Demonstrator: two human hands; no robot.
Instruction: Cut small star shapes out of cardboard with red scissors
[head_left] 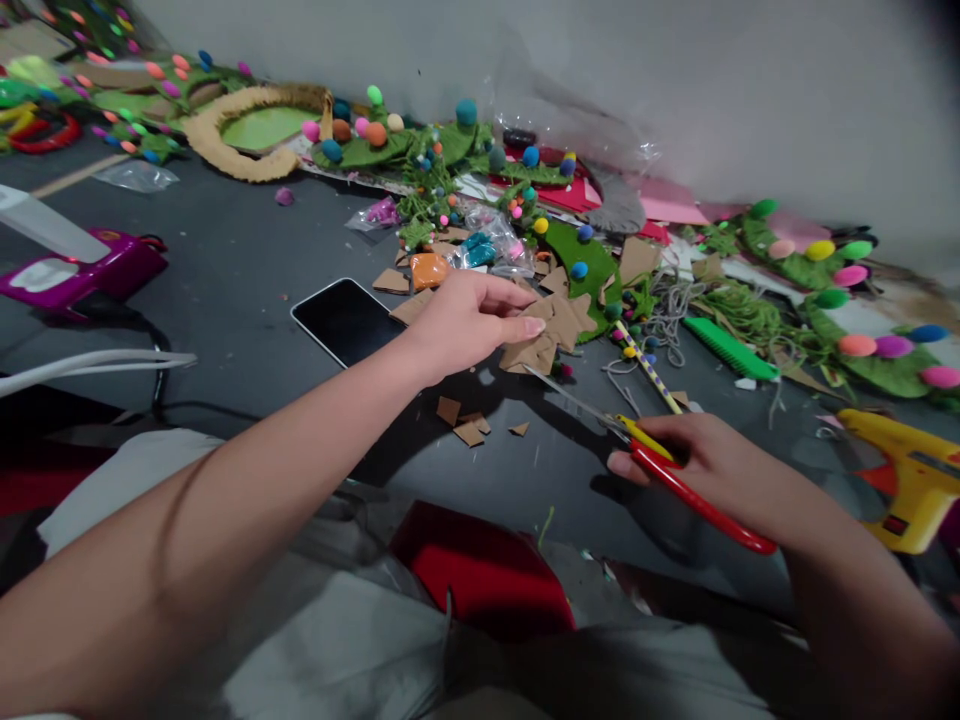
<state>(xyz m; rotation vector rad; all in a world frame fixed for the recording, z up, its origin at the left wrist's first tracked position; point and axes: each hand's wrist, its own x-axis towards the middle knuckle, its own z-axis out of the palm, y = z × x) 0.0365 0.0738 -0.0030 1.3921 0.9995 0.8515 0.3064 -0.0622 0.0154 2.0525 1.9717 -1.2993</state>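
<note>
My left hand (469, 325) pinches a piece of cardboard (551, 330) with jagged, star-like points between thumb and fingers. In my right hand (709, 465) is a pair of scissors (686, 495) with red and yellow handles, its blades pointing left, tips at the lower edge of the cardboard. Whether the blades touch it I cannot tell. Small cardboard scraps (469, 430) lie on the dark table below my left hand. A phone (349, 318) with a dark screen lies partly hidden behind my left forearm.
A yellow glue gun (911, 470) is at the right, a purple one (90, 270) at the left with cords. Green felt pieces (375, 150) with coloured balls line the wall. A green comb (731, 348), a spotted pencil (649, 368) and tangled grey yarn (671, 305) lie right of the cardboard.
</note>
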